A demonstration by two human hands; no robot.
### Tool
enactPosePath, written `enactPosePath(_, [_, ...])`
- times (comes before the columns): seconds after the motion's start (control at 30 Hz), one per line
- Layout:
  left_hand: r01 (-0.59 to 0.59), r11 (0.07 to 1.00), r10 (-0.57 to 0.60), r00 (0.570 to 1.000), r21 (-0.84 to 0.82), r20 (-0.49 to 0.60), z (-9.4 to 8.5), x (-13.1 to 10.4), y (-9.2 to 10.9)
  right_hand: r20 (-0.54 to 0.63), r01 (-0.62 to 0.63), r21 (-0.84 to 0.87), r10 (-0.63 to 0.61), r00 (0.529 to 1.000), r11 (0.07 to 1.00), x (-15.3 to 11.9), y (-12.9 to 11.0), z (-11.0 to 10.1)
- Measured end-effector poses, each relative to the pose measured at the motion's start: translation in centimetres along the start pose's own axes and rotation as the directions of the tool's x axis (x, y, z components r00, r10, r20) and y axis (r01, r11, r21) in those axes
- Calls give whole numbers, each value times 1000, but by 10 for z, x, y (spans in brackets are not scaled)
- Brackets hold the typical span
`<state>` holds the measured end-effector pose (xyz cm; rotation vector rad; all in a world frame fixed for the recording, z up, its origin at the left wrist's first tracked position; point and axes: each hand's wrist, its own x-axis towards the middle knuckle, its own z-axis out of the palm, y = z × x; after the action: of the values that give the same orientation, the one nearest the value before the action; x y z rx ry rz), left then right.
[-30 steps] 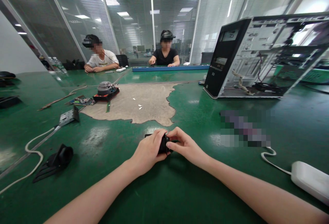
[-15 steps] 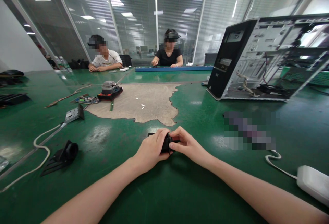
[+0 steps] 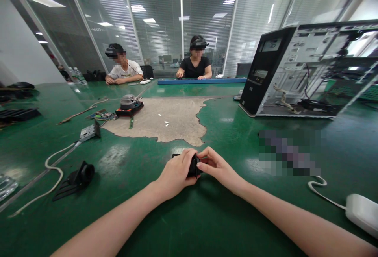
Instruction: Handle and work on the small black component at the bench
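A small black part (image 3: pixel 193 166) is between my two hands, low over the green table (image 3: pixel 189 217). My left hand (image 3: pixel 177 172) wraps round it from the left and covers much of it. From the right, my right hand (image 3: pixel 215 166) pinches its right end between thumb and fingers. On the table to the left lies a black plastic piece with a round collar (image 3: pixel 78 178). A metal bracket (image 3: pixel 90 131) sits farther off, beside a pale cable (image 3: pixel 56 166).
An open computer case (image 3: pixel 268 72) stands at the back right. A heatsink fan (image 3: pixel 129 103) and a circuit board (image 3: pixel 103 115) lie back left. Nearer right is a white box (image 3: pixel 362 211) with a cord. Two persons (image 3: pixel 125 70) (image 3: pixel 196 66) sit across the table.
The whole view has shifted slightly, so things appear a little lower and farther right. Both hands keep their hold on the black part.
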<state>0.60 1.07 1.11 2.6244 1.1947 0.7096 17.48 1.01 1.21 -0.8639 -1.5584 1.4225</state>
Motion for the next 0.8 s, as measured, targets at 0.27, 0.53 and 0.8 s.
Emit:
enactPosePath(0.27, [17,999,-17,1000,-28,0,-7,0,9,53,-1,9,0,999,1000,-1,-1,-1])
enactPosePath(0.53, [11,1000,-11,1000,-6,-4,-1,0,3,3,14,-1,-14,1000,1000,-1,0,1])
enactPosePath(0.8, [-7,1000,7,1000,-18,-1,-5,0,6,58,-15,-15,15,998,1000,-2,-4,0])
